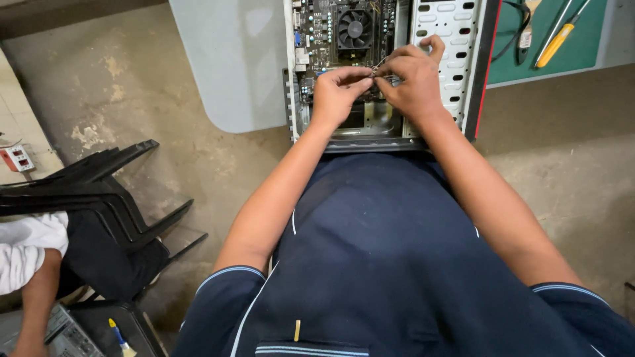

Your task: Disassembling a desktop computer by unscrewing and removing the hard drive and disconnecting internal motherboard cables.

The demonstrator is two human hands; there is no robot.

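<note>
Wires [378, 66], thin and pale, sit pinched between both hands over the open computer case [463, 59], near the middle of the far part of the scene. The left hand [338, 92] is closed in a pinch on the wires with thumb and fingers, and the right hand [411, 78] pinches them too, with one finger lifted up. The wires look tiny and bendy, so I think a hard pull could snap one or tug it out of its plug. A slip could also poke a finger on the board [324, 33], which is dark, flat and bumpy with little parts. The fan [355, 29] on it is black and round inside a square frame, just beyond the hands. The case is shiny gray metal with rows of small long holes on the right wall, and its edges look thin and could scratch skin. It lies on a smooth gray table [231, 66] with a rounded corner. To the far right is a green mat [575, 56] with a yellow-handled screwdriver [555, 43] on it. The floor [119, 99] is rough and patchy brown. On the left are stacked black plastic chairs [106, 192], and another person's arm [33, 291] in a white sleeve shows at the near left corner.
</note>
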